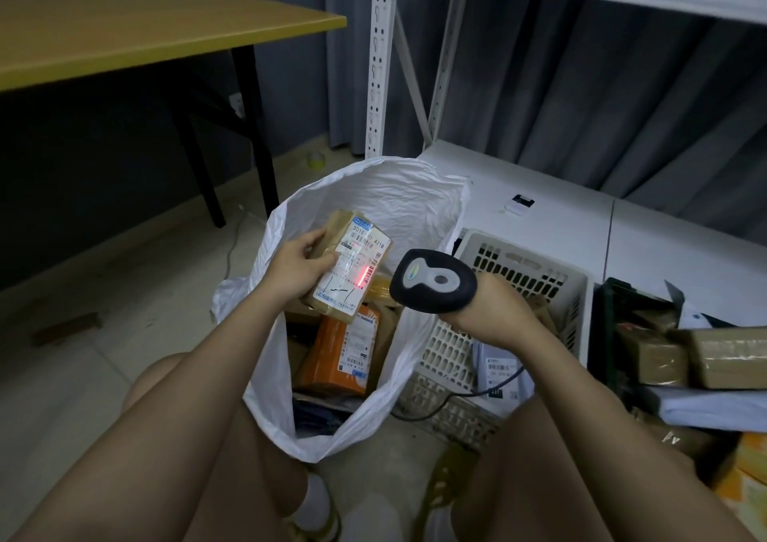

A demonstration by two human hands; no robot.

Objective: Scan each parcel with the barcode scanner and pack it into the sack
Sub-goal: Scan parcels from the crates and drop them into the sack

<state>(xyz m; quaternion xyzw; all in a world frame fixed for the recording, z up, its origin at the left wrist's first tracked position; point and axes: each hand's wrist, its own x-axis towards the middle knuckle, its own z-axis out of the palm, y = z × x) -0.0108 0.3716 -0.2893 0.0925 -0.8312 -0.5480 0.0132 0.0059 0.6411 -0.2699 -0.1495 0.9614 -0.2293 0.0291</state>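
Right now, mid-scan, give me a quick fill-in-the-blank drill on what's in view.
1. The left hand holds a brown parcel above the white ____.
2. The right hand grips the barcode ____.
3. The scanner's red light falls on the parcel's ____.
4. Inside the sack lies an ____ parcel with a label.

Missing words: sack; scanner; label; orange

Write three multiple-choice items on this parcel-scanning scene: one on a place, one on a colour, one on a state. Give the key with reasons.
1. Where is the brown parcel held?
A. over the open sack
B. on the yellow table
C. inside the basket

2. What colour is the big parcel lying in the sack?
A. green
B. orange
C. black

3. What is the scanner doing?
A. lying on the floor
B. hanging from the shelf
C. casting red light on the label

Key: 1 A, the left hand holds it above the sack's mouth; 2 B, its wrapping is orange; 3 C, the right hand aims it and a red glow marks the barcode.
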